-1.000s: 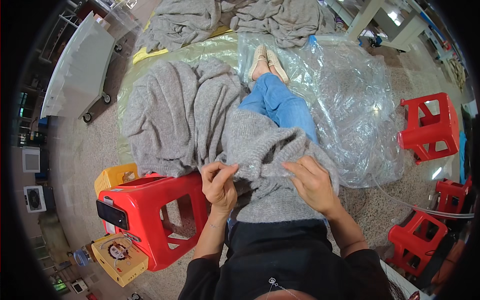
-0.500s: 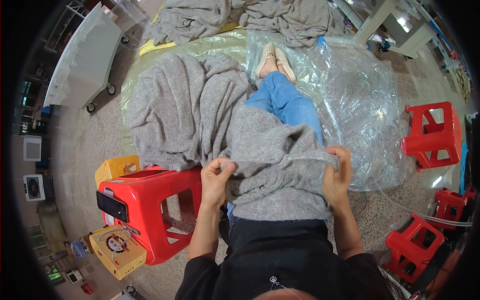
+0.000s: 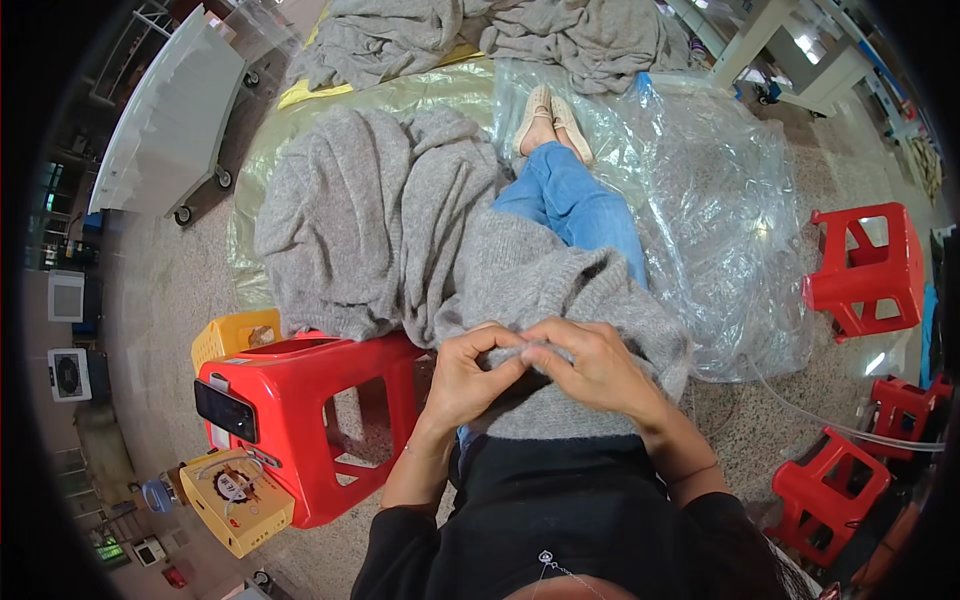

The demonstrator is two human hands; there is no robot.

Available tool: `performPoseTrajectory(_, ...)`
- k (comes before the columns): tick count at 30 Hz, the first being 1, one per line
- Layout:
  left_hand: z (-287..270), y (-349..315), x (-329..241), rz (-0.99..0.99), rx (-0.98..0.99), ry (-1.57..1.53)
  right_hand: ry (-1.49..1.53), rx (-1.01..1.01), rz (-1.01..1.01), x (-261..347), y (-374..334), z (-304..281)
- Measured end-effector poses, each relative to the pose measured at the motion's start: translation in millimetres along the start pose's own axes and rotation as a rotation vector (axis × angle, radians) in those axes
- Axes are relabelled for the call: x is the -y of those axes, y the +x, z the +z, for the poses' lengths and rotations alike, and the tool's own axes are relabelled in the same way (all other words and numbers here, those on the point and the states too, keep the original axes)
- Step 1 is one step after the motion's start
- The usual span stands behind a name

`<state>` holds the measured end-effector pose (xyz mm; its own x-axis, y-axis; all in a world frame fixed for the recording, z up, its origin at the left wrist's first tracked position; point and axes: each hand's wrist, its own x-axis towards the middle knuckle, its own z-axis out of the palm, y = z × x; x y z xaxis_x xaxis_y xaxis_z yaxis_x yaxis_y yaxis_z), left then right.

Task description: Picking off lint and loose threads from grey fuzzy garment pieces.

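Knitwear [image 3: 525, 245] lies bunched in grey folds over my jeans [image 3: 590, 205], gripped between the pinched fingers [image 3: 506, 374] of my left hand [image 3: 465, 382] and right hand [image 3: 598, 370], near a red stool [image 3: 295, 395].

The left hand [image 3: 472, 375] and right hand [image 3: 592, 368] meet at the garment [image 3: 530, 265], over the lap. Left of the grip: a stool [image 3: 290, 400], phone [image 3: 226, 411] on its outer side, box [image 3: 238, 500] beside it; ahead-left, a heap [image 3: 335, 220]; farther, a cart [image 3: 165, 120]. Ahead: shoes [image 3: 540, 115] on a sheet [image 3: 715, 220]. Right: further stools [image 3: 868, 275].
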<state>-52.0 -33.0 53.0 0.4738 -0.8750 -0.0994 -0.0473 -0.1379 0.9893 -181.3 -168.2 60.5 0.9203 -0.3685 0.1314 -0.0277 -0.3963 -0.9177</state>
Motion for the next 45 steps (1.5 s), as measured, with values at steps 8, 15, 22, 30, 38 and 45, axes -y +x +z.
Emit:
performPoseTrajectory(8,3.5,0.4,13.7,-0.196,-0.058,-0.29,-0.008,-0.241,0.093,-4.4,-2.3,17.8)
performPoseTrajectory(15,8.4,3.4,20.4,-0.282,-0.123,-0.553,0.038,-0.278,0.117,-7.3,-0.7,22.4)
performPoseTrajectory(22,16.4,5.8,25.8,-0.127,-0.341,-0.447,-0.102,-0.203,-0.024,-8.1,-1.3,21.9)
performPoseTrajectory(30,36.3,-0.8,35.6,-0.06,-0.57,-0.328,-0.134,-0.073,-0.137,-16.1,-1.6,28.1)
performPoseTrajectory(38,8.7,11.8,39.9,-0.211,-0.555,-0.568,-0.044,-0.035,0.02,-5.5,-12.3,10.1)
performPoseTrajectory(45,-32.1,-3.3,35.9,-0.222,-0.357,-0.771,-0.243,-0.318,0.033,-27.7,-38.0,-46.1)
